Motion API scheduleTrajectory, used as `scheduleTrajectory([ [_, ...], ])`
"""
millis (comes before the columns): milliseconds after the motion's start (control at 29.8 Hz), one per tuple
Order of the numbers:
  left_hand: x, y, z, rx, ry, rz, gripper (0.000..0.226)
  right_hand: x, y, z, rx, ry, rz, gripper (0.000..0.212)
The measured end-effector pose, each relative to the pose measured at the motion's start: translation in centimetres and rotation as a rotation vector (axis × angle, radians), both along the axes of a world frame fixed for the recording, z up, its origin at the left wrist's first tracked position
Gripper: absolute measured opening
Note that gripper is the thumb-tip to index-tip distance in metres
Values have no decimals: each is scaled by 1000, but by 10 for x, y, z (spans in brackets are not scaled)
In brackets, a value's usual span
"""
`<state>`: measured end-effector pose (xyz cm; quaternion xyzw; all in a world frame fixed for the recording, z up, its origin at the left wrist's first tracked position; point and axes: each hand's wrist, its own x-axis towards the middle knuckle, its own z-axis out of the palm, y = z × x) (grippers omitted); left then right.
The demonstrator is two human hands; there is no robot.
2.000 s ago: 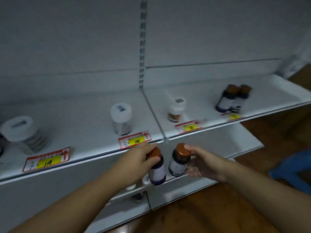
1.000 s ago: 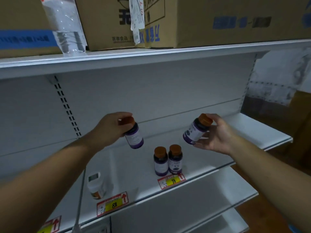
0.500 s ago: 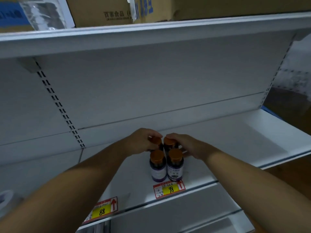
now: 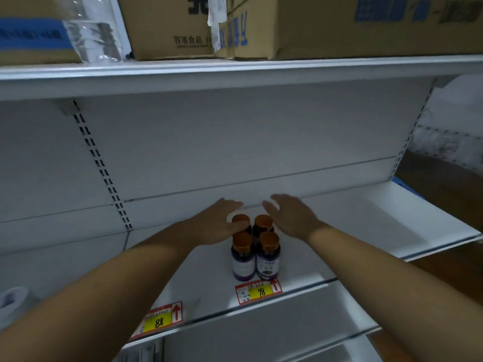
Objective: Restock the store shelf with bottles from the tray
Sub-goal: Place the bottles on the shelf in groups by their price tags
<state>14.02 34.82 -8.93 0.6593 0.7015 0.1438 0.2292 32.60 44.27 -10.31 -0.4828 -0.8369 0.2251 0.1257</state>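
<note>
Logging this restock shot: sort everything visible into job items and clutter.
Job:
four orange-capped bottles in a two-by-two block
shelf under them
98 price tag
left hand and right hand, open beside the rear caps

Clutter:
cardboard boxes on the upper shelf
88 price tag
white jar, far left

Two rear bottles point(image 4: 263, 223) on the white shelf point(image 4: 366, 220) show only their orange caps, their bodies hidden behind the front pair point(image 4: 254, 257), whose label print is too blurred to read. The left hand point(image 4: 219, 226) covers part of the rear left cap. Cardboard boxes point(image 4: 339, 24) on the upper shelf are cut off by the top edge. A white-lidded jar point(image 4: 13, 301) is cropped at the left edge. Small print on the price tag marked 98 point(image 4: 258, 291) is illegible.
</note>
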Motion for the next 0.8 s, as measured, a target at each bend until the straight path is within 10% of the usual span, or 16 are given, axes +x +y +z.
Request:
scheduleTrajectory([
  [335, -96, -105, 59, 108, 655, 24, 79, -67, -81, 68, 400, -403, 383, 67],
  [805, -179, -340, 13, 302, 297, 52, 63, -186, -296, 14, 562, -37, 716, 47],
])
